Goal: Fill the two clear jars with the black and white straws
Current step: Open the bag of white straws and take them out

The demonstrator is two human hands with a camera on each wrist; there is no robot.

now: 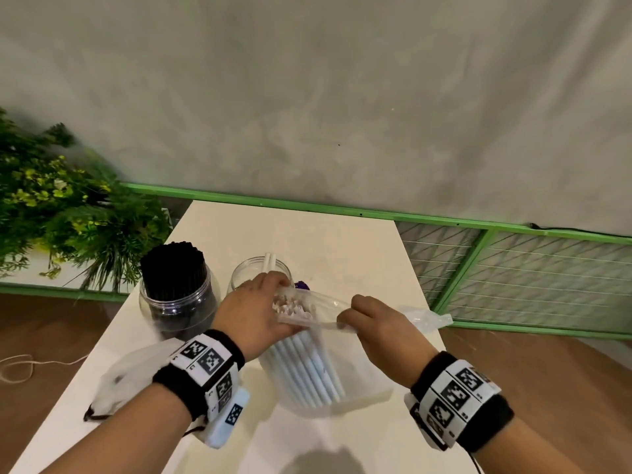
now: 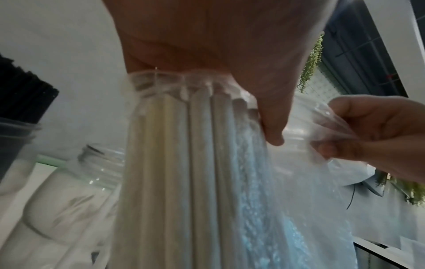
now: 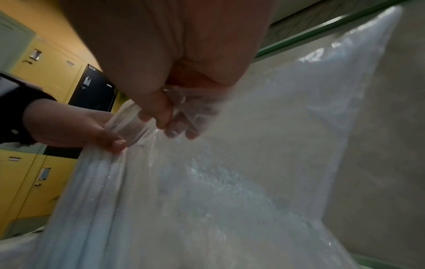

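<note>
A bundle of white straws [image 1: 307,367] stands in a clear plastic bag [image 1: 359,371] on the table. My left hand [image 1: 270,307] grips the bundle's top end at the bag's mouth; the left wrist view shows its thumb [image 2: 273,131] pressed against the white straws [image 2: 184,163]. My right hand [image 1: 345,319] pinches the bag's rim and holds it out to the right, its fingers [image 3: 165,118] curled on the plastic bag [image 3: 253,163]. The left clear jar [image 1: 178,302] is packed with black straws [image 1: 174,265]. The second clear jar [image 1: 249,271], behind my left hand, holds two white straws [image 1: 269,261].
An empty crumpled plastic bag [image 1: 130,378] lies at the table's [image 1: 307,234] front left. A leafy plant [image 1: 58,206] stands off the left edge. A green-framed mesh fence [image 1: 513,268] runs behind and to the right. A string lies on the wooden floor [image 1: 17,367].
</note>
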